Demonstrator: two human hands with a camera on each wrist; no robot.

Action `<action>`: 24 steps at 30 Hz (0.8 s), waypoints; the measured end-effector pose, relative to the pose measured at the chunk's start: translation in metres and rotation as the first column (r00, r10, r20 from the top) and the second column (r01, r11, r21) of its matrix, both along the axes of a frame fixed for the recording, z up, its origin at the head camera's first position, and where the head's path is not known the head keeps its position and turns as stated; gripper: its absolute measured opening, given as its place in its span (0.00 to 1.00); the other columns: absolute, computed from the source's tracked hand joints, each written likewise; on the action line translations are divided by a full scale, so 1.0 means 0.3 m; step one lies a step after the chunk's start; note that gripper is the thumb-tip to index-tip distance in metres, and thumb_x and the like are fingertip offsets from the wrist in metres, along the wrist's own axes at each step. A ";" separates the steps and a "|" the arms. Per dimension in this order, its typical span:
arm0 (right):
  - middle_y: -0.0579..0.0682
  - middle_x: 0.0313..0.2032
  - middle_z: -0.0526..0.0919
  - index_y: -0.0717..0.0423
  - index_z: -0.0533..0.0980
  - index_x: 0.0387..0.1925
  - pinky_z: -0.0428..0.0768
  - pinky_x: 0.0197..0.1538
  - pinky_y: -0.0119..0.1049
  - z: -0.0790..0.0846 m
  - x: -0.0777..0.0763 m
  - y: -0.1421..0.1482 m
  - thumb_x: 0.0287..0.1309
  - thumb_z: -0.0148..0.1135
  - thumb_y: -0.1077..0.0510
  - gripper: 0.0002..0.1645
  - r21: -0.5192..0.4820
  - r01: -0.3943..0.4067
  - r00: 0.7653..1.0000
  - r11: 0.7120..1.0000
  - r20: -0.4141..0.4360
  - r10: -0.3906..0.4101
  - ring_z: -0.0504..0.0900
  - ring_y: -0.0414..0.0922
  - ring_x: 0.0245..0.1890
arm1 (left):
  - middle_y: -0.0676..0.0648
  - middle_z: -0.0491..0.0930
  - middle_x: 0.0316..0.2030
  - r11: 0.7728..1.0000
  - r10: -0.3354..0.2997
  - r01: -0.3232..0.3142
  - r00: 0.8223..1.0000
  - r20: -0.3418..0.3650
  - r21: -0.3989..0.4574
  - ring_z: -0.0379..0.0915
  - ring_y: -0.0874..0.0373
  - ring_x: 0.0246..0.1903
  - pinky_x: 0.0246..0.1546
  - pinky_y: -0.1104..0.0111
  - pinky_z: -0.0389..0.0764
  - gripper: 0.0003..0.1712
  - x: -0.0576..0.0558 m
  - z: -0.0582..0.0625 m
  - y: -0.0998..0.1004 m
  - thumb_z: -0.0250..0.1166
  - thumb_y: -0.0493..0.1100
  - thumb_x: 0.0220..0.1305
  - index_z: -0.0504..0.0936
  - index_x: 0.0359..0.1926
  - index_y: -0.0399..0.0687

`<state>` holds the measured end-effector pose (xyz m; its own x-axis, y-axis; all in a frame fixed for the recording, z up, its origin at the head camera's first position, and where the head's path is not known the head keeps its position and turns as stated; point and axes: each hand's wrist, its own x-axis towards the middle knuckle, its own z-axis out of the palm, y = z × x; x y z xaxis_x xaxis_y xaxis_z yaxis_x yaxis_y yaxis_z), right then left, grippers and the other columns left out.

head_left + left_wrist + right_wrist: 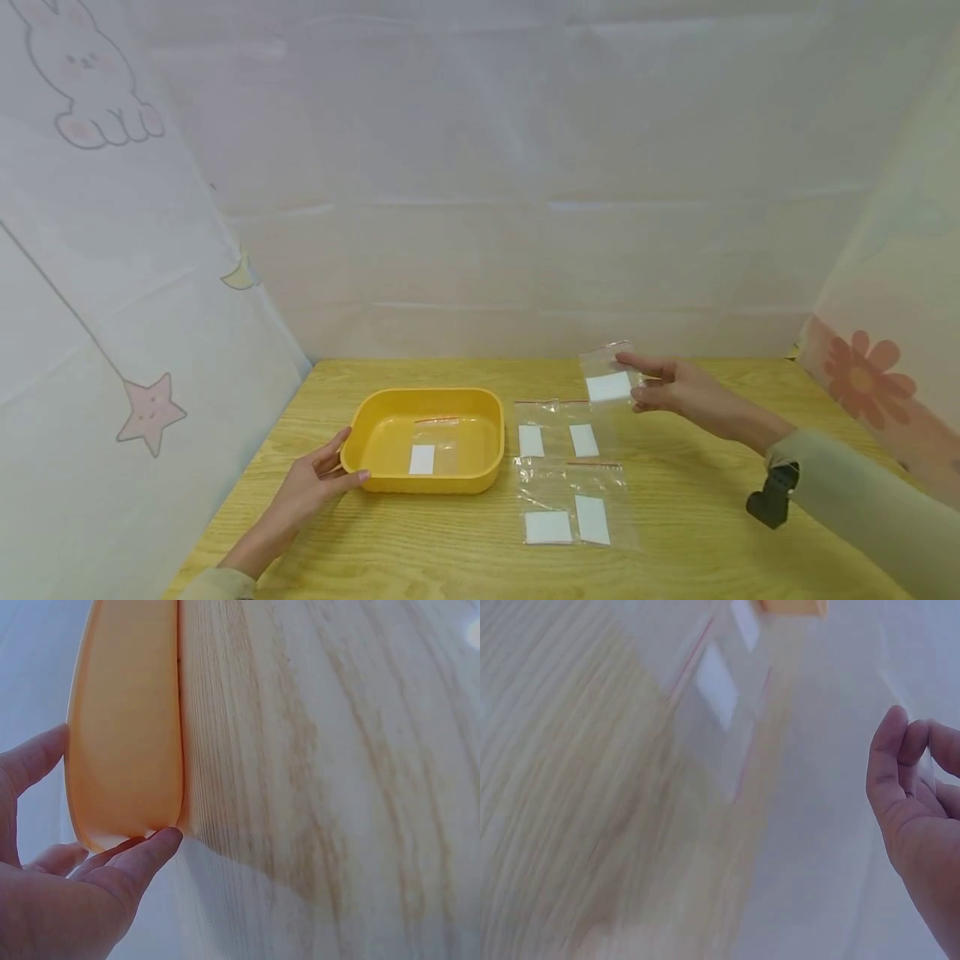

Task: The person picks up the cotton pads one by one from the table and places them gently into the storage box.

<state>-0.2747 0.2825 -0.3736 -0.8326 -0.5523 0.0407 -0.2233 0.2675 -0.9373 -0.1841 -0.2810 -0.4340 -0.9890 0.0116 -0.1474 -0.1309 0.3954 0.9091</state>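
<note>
My left hand [307, 483] grips the left end of a yellow plastic basin [480, 482], thumb at the near rim and fingers along the outer wall. Inside the basin lies one clear zip-lock bag [447, 454] with a white piece in it. My right hand [678, 392] pinches the right side of another zip-lock bag [608, 386], raised above the far part of the table; it also contains a white rectangle. In the right wrist view, thumb and fingers of the right hand [919, 795] meet on the bag, which is mostly hidden there.
Several more clear zip-lock bags [545, 500] with white pieces lie in two rows on the wood-grain table [705, 533], just right of the basin. Pale printed cloth [525, 208] hangs behind the table and at both sides.
</note>
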 end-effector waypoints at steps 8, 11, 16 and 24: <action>0.63 0.83 0.45 0.66 0.53 0.82 0.84 0.59 0.41 0.043 -0.039 -0.216 0.74 0.61 0.66 0.43 -0.134 -0.048 0.995 0.990 0.078 0.059 0.86 0.50 0.50 | 0.31 0.64 0.75 1.000 0.005 -0.005 1.000 -0.003 0.004 0.67 0.35 0.70 0.61 0.52 0.80 0.54 -0.007 -0.004 0.000 0.75 0.49 0.69 0.53 0.84 0.46; 0.64 0.82 0.48 0.67 0.53 0.82 0.85 0.57 0.42 0.042 -0.051 -0.313 0.73 0.61 0.68 0.43 -0.177 -0.082 0.991 0.981 0.093 0.099 0.86 0.50 0.45 | 0.31 0.65 0.74 1.000 0.003 -0.003 1.000 -0.008 0.007 0.68 0.35 0.69 0.60 0.52 0.81 0.54 -0.006 -0.002 0.002 0.75 0.49 0.69 0.53 0.84 0.45; 0.63 0.82 0.52 0.66 0.54 0.82 0.84 0.59 0.45 0.034 -0.052 -0.470 0.74 0.60 0.69 0.42 -0.218 -0.126 0.980 0.968 0.124 0.155 0.85 0.51 0.47 | 0.31 0.66 0.73 1.000 0.006 -0.006 1.000 -0.007 0.016 0.69 0.35 0.69 0.60 0.53 0.81 0.54 -0.002 0.000 0.008 0.75 0.48 0.68 0.54 0.84 0.45; 0.63 0.80 0.57 0.67 0.57 0.80 0.86 0.57 0.46 -0.019 -0.042 -0.673 0.72 0.61 0.71 0.41 -0.249 -0.096 0.968 0.964 0.203 0.149 0.87 0.54 0.47 | 0.31 0.65 0.74 1.000 0.009 -0.009 1.000 -0.013 0.024 0.68 0.35 0.69 0.60 0.53 0.81 0.54 -0.008 -0.010 0.010 0.75 0.48 0.68 0.54 0.84 0.44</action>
<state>-0.2873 0.0806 -0.3793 -0.7622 -0.6473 0.0068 -0.0232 0.0168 -0.9996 -0.1864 -0.2780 -0.4371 -0.9910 0.0060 -0.1341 -0.1222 0.3726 0.9199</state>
